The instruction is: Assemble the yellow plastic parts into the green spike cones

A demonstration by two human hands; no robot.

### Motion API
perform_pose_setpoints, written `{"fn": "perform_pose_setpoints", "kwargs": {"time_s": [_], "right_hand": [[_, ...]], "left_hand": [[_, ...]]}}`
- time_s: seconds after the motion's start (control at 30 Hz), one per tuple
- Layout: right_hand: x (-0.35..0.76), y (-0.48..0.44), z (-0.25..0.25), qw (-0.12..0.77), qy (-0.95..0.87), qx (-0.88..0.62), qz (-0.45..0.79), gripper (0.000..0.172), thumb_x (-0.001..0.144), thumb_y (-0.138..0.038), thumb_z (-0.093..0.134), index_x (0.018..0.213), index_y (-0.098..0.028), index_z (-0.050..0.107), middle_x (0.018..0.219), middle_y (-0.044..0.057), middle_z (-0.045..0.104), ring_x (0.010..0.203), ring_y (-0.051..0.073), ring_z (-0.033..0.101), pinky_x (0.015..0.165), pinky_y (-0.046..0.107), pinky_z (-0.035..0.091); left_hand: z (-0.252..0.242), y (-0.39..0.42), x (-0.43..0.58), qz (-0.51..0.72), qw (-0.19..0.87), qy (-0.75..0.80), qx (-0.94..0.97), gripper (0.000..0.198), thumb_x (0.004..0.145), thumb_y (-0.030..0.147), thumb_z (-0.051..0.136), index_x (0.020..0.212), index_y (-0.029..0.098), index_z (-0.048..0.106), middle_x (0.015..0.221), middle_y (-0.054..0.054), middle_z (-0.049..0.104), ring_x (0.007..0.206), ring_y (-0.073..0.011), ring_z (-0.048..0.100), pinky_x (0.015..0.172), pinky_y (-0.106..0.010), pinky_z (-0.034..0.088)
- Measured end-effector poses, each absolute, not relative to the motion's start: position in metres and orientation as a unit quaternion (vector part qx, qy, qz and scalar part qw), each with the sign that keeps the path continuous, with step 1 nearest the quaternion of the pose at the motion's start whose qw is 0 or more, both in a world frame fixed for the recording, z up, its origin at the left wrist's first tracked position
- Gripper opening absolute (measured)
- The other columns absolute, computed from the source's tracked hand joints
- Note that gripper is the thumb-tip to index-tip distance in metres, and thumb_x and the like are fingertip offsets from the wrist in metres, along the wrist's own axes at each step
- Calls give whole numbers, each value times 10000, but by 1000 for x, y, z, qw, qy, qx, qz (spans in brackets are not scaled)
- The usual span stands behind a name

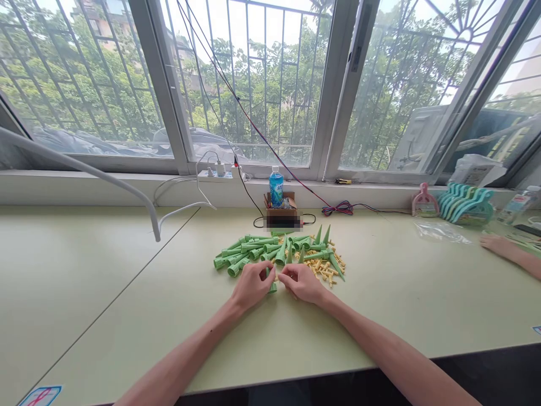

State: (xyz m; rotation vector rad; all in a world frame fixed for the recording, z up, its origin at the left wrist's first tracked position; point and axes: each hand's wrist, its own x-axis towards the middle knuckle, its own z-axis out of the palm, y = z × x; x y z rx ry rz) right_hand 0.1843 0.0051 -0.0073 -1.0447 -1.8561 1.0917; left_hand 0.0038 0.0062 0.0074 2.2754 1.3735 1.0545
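Note:
My left hand (252,285) is closed around a green plastic watering spike (273,288), whose wide end shows below the fingers. Close beside it, my right hand (302,283) has its thumb and fingers pinched together at the spike. A pale yellowish bit shows between the two hands, but what the right fingertips hold is too small to make out. Just beyond the hands lies a heap of green spikes (253,248), a few standing point up. Small yellow plastic fittings (323,268) are piled at the heap's right side.
Behind the heap, a blue bottle (276,189) stands in a small cardboard box (291,200). Coiled cable (338,208) lies to its right. Teal hangers (467,204) and a pink hanger (424,202) stand farther right. Another person's hand (496,243) rests at the right edge. A white tube (127,183) hangs at left.

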Motion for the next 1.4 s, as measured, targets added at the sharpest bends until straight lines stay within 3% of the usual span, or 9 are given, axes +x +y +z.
{"fn": "perform_pose_setpoints", "kwargs": {"time_s": [0.4,0.6,0.87,1.1,1.4], "right_hand": [[183,5,-3,366,-736,-413,393,417,941,-449,486,620,-182,503,433,-57,454,387,88,429,456,217,340],[183,7,-7,367,-727,-405,416,456,952,-491,461,621,-180,499,490,-42,505,371,84,448,454,224,371],[184,7,-9,372,-699,-393,468,282,892,-469,574,935,-191,559,673,-26,603,382,82,489,388,208,399],[184,5,-6,361,-708,-387,468,233,903,-405,556,810,-192,543,637,-30,579,382,73,455,388,202,355],[185,7,-10,351,-719,-392,453,420,946,-511,478,678,-188,496,558,-32,549,398,80,456,419,206,357]], "left_hand": [[10,5,6,373,140,463,792,263,892,297,507,720,150,643,501,57,444,478,-84,348,526,-219,301],[9,6,5,371,135,463,794,284,899,303,494,717,147,646,500,52,457,476,-83,357,526,-220,302],[9,6,5,374,136,459,794,285,902,311,492,728,153,653,523,41,498,486,-88,364,524,-216,307],[9,7,6,376,141,448,799,270,902,292,496,734,154,656,521,47,475,492,-88,354,523,-212,309],[10,6,6,369,138,445,804,270,913,287,485,762,150,662,522,42,502,489,-89,383,535,-217,323]]}}
